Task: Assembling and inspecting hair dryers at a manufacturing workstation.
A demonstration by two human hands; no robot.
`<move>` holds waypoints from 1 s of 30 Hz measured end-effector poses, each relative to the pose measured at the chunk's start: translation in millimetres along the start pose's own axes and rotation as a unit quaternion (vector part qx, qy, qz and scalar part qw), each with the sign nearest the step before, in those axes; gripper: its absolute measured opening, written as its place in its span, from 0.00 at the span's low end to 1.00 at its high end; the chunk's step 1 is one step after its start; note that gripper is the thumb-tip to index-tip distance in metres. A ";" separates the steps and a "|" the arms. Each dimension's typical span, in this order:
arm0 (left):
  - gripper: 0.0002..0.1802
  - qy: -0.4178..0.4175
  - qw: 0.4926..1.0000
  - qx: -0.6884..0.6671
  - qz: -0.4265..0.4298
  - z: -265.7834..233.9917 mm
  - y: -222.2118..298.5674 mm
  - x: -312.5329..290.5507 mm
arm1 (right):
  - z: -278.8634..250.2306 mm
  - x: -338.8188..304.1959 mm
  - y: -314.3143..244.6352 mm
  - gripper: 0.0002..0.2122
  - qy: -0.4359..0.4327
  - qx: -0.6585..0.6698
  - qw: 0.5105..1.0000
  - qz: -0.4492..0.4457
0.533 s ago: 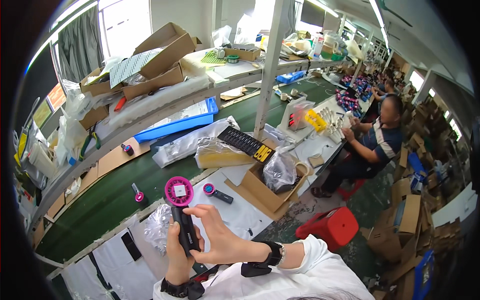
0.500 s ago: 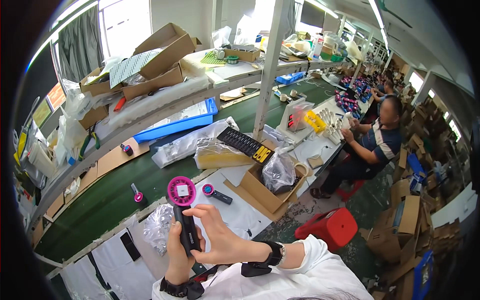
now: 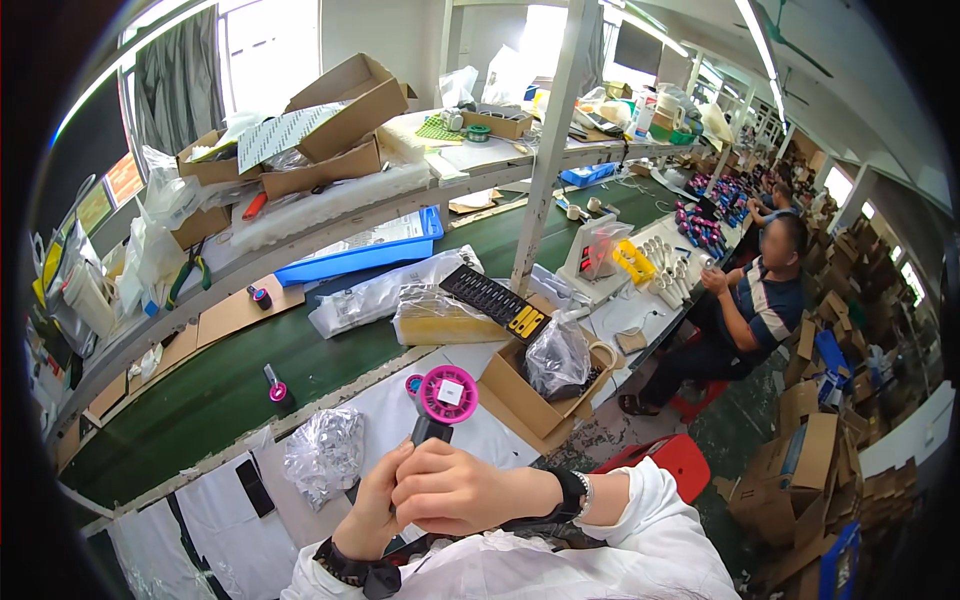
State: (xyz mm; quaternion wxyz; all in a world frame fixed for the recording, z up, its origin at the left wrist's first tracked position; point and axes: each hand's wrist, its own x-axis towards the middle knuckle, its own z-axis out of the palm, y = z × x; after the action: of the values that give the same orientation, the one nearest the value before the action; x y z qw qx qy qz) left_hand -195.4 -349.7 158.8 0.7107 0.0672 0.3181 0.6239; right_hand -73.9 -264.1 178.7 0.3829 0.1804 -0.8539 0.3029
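Note:
A handheld fan (image 3: pixel 448 394) with a round pink head and a black handle is held up in front of me, a white square label at its centre. My left hand (image 3: pixel 372 502) is closed round the lower handle from the left. Across it my right hand (image 3: pixel 450 488) wraps its curled fingers, hiding most of the handle. Just behind the pink head, a second fan (image 3: pixel 413 383) with a blue centre shows only in part on the white worktop. A bag of small parts in clear plastic (image 3: pixel 325 455) lies left of my hands.
A green conveyor belt (image 3: pixel 215 390) runs beyond the worktop, with another pink fan (image 3: pixel 277 390) on it. An open cardboard box (image 3: pixel 530 400) stands to the right, near a red stool (image 3: pixel 680 468). A co-worker (image 3: pixel 765 300) sits farther right. A black phone-like slab (image 3: pixel 254 488) lies at left.
The fan has moved right and its handle has dropped behind my hands. My right hand's fingers, spread beside the handle before, are now curled round it. The view has shifted slightly.

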 end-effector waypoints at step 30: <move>0.18 -0.179 0.976 -0.066 -0.107 -0.8 -3.2 -17.3 | -7.0 8.3 -6.2 0.11 -0.048 0.105 0.993 0.006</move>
State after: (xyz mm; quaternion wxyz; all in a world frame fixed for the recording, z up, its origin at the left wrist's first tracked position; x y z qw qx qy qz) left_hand -193.5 -366.8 163.0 0.8215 0.0967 0.1494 0.5417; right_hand -72.0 -264.9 191.1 0.3189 0.2285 -0.8357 0.3843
